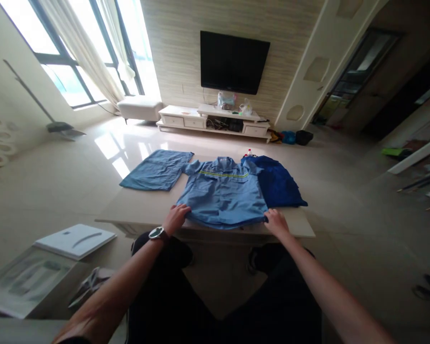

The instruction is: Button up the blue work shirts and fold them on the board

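Note:
A light blue short-sleeved work shirt (pixel 224 196) lies spread on the low table (pixel 297 224), collar away from me and a yellow stripe across the chest. My left hand (pixel 177 218) grips its hem at the left corner. At the right corner, the fingers of my right hand (pixel 276 222) are closed on the same hem, which reaches over the table's near edge. Left of the shirt lies a flat, folded light blue garment (pixel 157 169). A dark blue garment (pixel 279 181) sits to the right, partly covered by the shirt's sleeve.
A bottle with a red cap (pixel 250 152) shows behind the dark blue garment. On the floor at left are a white box (pixel 75 240) and a grey box (pixel 28 279). Across the room stand a TV cabinet (pixel 184 122) and a white bench (pixel 139 108).

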`<state>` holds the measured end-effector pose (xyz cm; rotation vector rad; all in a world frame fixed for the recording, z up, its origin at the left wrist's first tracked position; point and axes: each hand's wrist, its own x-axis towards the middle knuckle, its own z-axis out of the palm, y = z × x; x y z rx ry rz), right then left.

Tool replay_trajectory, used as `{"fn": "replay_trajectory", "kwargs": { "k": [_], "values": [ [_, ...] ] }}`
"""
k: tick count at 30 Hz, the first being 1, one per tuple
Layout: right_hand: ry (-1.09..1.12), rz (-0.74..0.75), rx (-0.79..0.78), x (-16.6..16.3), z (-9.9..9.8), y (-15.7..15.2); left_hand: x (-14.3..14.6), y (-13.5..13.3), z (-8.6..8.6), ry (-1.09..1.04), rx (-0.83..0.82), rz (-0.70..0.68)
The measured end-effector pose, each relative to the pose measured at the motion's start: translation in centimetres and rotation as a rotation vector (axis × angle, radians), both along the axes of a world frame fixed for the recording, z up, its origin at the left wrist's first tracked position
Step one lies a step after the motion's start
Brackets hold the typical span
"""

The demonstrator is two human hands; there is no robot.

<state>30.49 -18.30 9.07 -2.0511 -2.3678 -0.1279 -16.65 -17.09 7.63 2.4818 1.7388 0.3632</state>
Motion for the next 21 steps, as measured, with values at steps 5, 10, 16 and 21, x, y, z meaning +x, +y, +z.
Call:
{"fn": "replay_trajectory", "kwargs": {
  "k": [5, 10, 16, 21],
  "values": [
    [0.002, 0.018, -0.189, -2.4, -5.5, -1.4, 2.7, -1.4, -5.7, -0.024, -0.247, -0.053],
    [0.128, 0.191, -0.261, -8.3, -7.0, -0.3, 6.5, 0.0, -5.3, -0.147, -0.359, -0.092],
    [0.141, 0.382, -0.374, -14.4, -8.9, 0.3, 10.5, 1.8, -4.7, -0.156, -0.499, -0.177],
    [0.361, 0.304, -0.365, -13.9, -8.4, 4.1, 11.7, 5.3, -4.7, -0.242, -0.597, -0.194]
  ]
}}
